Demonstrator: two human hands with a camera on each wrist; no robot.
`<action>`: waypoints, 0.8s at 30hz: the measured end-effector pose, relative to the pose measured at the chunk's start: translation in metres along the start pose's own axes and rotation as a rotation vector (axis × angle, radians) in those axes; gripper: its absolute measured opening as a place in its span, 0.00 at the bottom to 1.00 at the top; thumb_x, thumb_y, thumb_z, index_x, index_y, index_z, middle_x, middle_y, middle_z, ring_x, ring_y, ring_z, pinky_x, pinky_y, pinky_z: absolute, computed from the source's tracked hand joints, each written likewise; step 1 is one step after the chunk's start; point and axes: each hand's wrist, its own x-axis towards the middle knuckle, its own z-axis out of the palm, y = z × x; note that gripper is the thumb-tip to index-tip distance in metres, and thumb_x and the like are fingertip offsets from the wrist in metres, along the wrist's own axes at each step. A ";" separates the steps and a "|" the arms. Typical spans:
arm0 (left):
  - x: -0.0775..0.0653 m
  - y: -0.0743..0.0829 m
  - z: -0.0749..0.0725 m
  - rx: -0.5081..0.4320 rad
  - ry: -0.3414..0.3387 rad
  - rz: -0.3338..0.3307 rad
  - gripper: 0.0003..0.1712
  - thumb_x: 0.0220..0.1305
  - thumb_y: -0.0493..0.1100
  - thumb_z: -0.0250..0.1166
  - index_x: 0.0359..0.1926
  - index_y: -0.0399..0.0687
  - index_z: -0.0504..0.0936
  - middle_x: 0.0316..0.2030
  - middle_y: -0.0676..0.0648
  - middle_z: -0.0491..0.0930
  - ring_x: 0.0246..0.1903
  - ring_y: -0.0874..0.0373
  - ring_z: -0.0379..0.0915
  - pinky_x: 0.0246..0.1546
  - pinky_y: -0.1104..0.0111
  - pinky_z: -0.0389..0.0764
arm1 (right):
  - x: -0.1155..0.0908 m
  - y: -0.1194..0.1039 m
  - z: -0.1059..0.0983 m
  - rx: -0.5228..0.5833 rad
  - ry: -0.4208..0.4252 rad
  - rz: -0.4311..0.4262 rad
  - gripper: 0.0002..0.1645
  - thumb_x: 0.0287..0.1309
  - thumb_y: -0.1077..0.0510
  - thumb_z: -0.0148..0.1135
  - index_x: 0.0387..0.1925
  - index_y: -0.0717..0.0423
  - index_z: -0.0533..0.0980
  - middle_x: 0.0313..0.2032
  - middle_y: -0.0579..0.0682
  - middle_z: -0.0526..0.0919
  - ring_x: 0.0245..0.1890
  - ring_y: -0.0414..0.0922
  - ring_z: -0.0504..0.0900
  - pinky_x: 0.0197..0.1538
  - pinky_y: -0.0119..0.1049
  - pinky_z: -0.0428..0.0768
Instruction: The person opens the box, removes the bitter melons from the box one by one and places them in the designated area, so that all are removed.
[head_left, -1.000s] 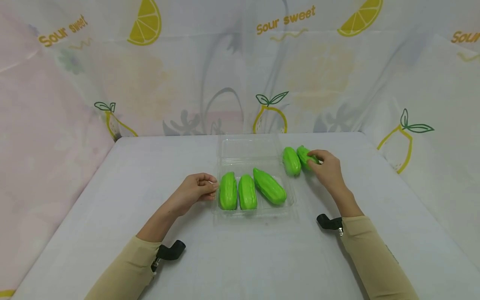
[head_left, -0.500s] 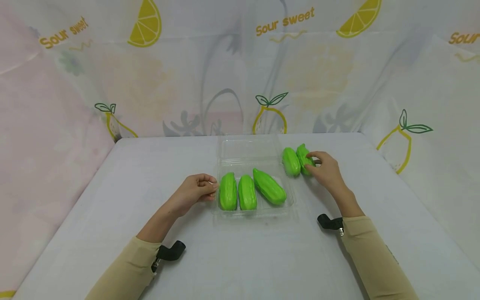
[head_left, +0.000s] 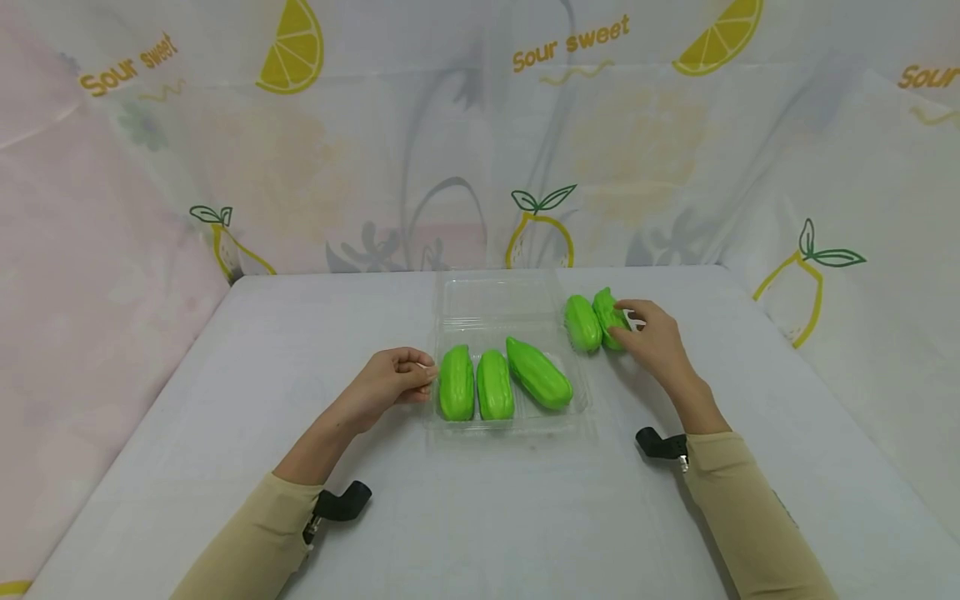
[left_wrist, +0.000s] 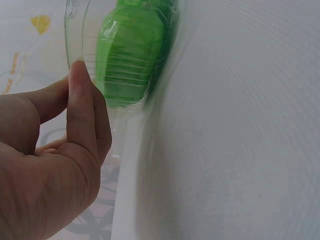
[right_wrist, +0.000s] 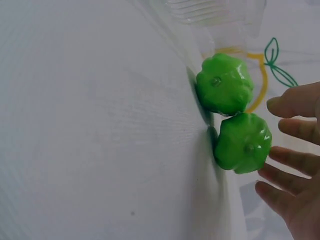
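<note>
A clear plastic clamshell box (head_left: 546, 418) lies with its lid (head_left: 498, 296) folded back. Three glossy green, ribbed, elongated fruits sit in it: a left one (head_left: 456, 383), a middle one (head_left: 495, 385) and a slanted right one (head_left: 538, 373). My left hand (head_left: 393, 375) pinches the box's left rim with thumb and finger, as the left wrist view shows. Two more such fruits, a nearer-to-box one (right_wrist: 225, 82) and an outer one (right_wrist: 243, 142), lie side by side right of the box. My right hand (head_left: 654, 337) is beside the outer fruit, fingers spread around its right side.
A white cloth covers the table (head_left: 480, 517). Behind it hangs a curtain (head_left: 420, 150) printed with lemons. Black wrist cameras stick out from both sleeves, a left camera (head_left: 343, 502) and a right camera (head_left: 660, 443).
The outer fruit has turned from a slant to lie closer and more parallel to its neighbour. My right fingers have loosened from it. My left hand has stayed put.
</note>
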 end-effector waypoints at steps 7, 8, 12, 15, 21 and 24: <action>0.000 0.000 0.000 0.002 0.002 0.002 0.19 0.70 0.39 0.61 0.55 0.31 0.72 0.36 0.45 0.80 0.30 0.63 0.79 0.34 0.73 0.85 | 0.001 -0.005 -0.001 0.007 0.037 -0.063 0.26 0.62 0.62 0.63 0.61 0.64 0.73 0.62 0.66 0.73 0.62 0.64 0.74 0.65 0.58 0.74; 0.000 0.000 0.001 0.001 0.002 0.002 0.19 0.70 0.39 0.61 0.55 0.31 0.72 0.36 0.45 0.80 0.30 0.63 0.78 0.34 0.73 0.85 | 0.001 -0.006 -0.001 0.008 0.037 -0.074 0.26 0.62 0.62 0.63 0.61 0.64 0.73 0.62 0.66 0.73 0.61 0.64 0.74 0.65 0.58 0.74; 0.000 0.001 0.001 -0.001 0.002 0.001 0.18 0.70 0.39 0.61 0.55 0.31 0.72 0.36 0.45 0.80 0.30 0.63 0.79 0.34 0.73 0.85 | 0.001 -0.012 -0.003 0.016 0.034 -0.102 0.26 0.61 0.62 0.63 0.61 0.64 0.73 0.62 0.66 0.74 0.61 0.64 0.74 0.65 0.59 0.74; 0.000 0.001 0.000 0.001 0.002 0.000 0.18 0.70 0.39 0.61 0.55 0.31 0.72 0.35 0.46 0.80 0.30 0.63 0.79 0.34 0.73 0.85 | 0.000 -0.017 -0.004 0.020 0.032 -0.117 0.26 0.61 0.63 0.64 0.61 0.63 0.73 0.62 0.65 0.74 0.61 0.64 0.75 0.65 0.58 0.74; 0.000 0.002 0.000 0.001 -0.002 -0.005 0.18 0.70 0.39 0.61 0.55 0.31 0.72 0.34 0.47 0.80 0.30 0.63 0.79 0.34 0.73 0.85 | -0.003 -0.031 -0.007 0.026 0.001 -0.142 0.27 0.61 0.63 0.64 0.62 0.62 0.73 0.62 0.63 0.75 0.60 0.63 0.75 0.64 0.58 0.74; 0.000 0.002 0.000 -0.003 -0.004 -0.008 0.19 0.70 0.39 0.61 0.55 0.31 0.72 0.34 0.48 0.79 0.30 0.63 0.79 0.34 0.73 0.85 | -0.006 -0.039 -0.008 0.046 -0.022 -0.146 0.28 0.61 0.62 0.65 0.63 0.62 0.73 0.63 0.62 0.74 0.61 0.62 0.75 0.64 0.57 0.75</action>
